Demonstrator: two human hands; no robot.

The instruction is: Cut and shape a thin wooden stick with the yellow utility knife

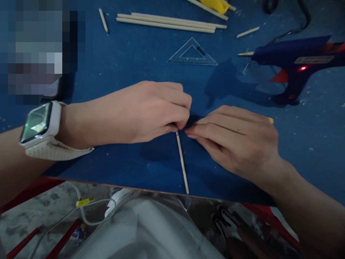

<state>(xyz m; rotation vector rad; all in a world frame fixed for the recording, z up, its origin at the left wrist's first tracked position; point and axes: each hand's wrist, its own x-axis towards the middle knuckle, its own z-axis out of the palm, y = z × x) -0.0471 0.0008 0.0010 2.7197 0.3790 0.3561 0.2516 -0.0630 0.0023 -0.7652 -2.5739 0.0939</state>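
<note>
A thin wooden stick (182,163) lies on the blue table top, its near end close to the front edge. My left hand (151,111), with a watch on the wrist, is closed in a pinch at the stick's far end, where a dark mark shows. Just right of that end is my right hand (237,138), its fingers pressed together and a small gap away from the stick. A small yellow tip (271,120) pokes out beyond the right hand's knuckles; the rest of it is hidden. Whatever the right fingers hold cannot be made out.
A clear set square (192,54) lies beyond my hands. Several long wooden sticks (169,23) and short pieces (103,21) lie at the back near a yellow object (215,5). A blue glue gun (291,57), red light on, stands at the right.
</note>
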